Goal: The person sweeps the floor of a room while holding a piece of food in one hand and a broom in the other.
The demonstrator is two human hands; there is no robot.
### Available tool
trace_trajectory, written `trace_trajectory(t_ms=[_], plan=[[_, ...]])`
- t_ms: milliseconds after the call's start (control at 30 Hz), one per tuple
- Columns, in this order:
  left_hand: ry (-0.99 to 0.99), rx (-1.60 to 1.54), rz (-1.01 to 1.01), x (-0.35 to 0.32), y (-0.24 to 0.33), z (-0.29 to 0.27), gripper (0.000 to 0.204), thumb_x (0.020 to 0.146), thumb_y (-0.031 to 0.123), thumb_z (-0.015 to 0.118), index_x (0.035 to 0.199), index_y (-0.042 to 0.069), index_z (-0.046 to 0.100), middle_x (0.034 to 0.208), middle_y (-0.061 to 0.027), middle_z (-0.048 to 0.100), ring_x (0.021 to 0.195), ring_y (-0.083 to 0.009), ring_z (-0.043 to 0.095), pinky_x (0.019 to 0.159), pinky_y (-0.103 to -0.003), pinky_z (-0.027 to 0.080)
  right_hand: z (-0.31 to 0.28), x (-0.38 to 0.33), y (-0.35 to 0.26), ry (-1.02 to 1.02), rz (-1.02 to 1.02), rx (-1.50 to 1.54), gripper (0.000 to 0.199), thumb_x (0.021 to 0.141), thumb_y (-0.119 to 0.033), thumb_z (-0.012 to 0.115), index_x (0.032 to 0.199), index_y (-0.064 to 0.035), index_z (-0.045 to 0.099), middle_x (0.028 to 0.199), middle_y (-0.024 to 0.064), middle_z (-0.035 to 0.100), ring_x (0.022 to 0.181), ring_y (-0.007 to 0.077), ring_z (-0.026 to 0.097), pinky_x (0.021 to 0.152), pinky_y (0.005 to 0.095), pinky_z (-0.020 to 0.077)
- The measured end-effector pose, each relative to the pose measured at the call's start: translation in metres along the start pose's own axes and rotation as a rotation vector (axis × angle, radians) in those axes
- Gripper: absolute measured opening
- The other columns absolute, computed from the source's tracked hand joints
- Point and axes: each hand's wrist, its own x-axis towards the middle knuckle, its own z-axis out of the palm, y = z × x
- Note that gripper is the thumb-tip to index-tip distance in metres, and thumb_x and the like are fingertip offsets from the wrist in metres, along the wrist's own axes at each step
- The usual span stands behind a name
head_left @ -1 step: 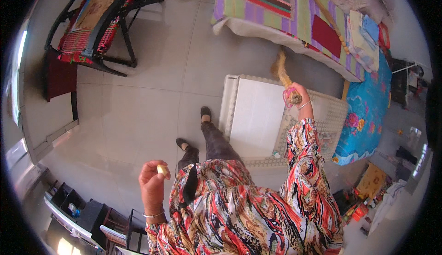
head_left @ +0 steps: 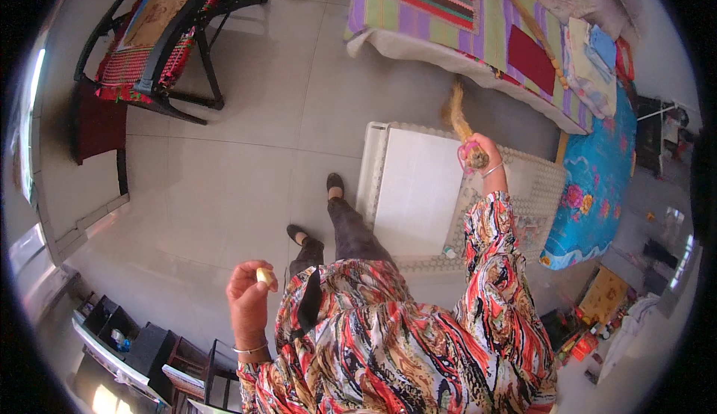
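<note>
My right hand (head_left: 487, 158) is closed around the handle end of a short straw hand broom (head_left: 458, 111) with a pink cord loop at its grip. The broom's bristles point away from me, over the floor between the bed and a low table. My left hand (head_left: 248, 288), raised at the lower left, pinches a small pale yellow piece (head_left: 264, 275), perhaps of food, between thumb and fingers. What exactly it is cannot be made out.
A low table (head_left: 541, 171) with a white sheet (head_left: 414, 190) lies ahead to the right. Beyond it stands a bed with a striped cover (head_left: 373, 3). A folding chair (head_left: 202, 78) is at the far left, dark shelves (head_left: 146, 354) at the near left. Tiled floor (head_left: 224, 182) lies between.
</note>
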Motion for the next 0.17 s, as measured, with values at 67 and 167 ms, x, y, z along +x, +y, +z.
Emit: trace_trajectory(t_ms=[67, 167], plan=[[-0.004, -0.008, -0.023, 0.0, 0.004, -0.006, 0.033, 0.073, 0.008, 0.065, 0.103, -0.005, 0.056, 0.096, -0.0132, 0.061, 0.076, -0.0181, 0.057, 0.069, -0.029, 0.046, 0.016, 0.008, 0.011, 0.026, -0.07, -0.041, 0.018, 0.077, -0.018, 0.058, 0.069, -0.002, 0.057, 0.056, 0.0129, 0.057, 0.04, 0.0214, 0.053, 0.032, 0.0338, 0.0394], [0.01, -0.006, -0.069, -0.013, -0.003, -0.027, 0.035, 0.073, 0.009, 0.065, 0.104, -0.004, 0.056, 0.096, -0.0133, 0.061, 0.077, -0.019, 0.058, 0.07, -0.029, 0.047, 0.087, -0.012, 0.045, 0.01, 0.07, -0.125, 0.022, 0.074, -0.022, 0.062, 0.071, -0.0004, 0.059, 0.058, 0.0137, 0.059, 0.038, 0.027, 0.053, 0.03, 0.0368, 0.0398]])
